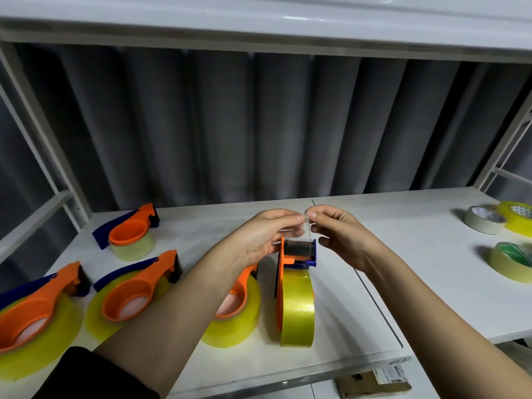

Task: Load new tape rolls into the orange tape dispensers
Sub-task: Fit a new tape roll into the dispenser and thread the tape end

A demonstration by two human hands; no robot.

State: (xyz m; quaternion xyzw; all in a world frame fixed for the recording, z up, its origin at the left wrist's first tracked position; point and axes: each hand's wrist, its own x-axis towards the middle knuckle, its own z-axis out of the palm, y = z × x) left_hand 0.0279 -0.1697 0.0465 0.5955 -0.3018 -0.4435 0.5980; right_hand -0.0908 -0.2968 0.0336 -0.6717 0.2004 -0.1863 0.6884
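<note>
An orange tape dispenser [283, 256] stands on edge mid-table with a yellow tape roll [297, 308] in it. A clear tape strip [307, 226] rises from its blue-sided cutter head. My left hand [264, 237] and my right hand [339, 233] each pinch the strip's top end, just above the head. Four more loaded orange dispensers lie flat: one under my left forearm [241, 295], one at centre-left [138, 289], one at far left [40, 306] and one behind [129, 228].
Loose rolls lie on the right of the white table [403, 254]: a white one [483, 220], a yellow one [518, 217] and a green-cored one [512, 263]. A cardboard box [374, 383] sits below the front edge. White shelf posts stand at both sides.
</note>
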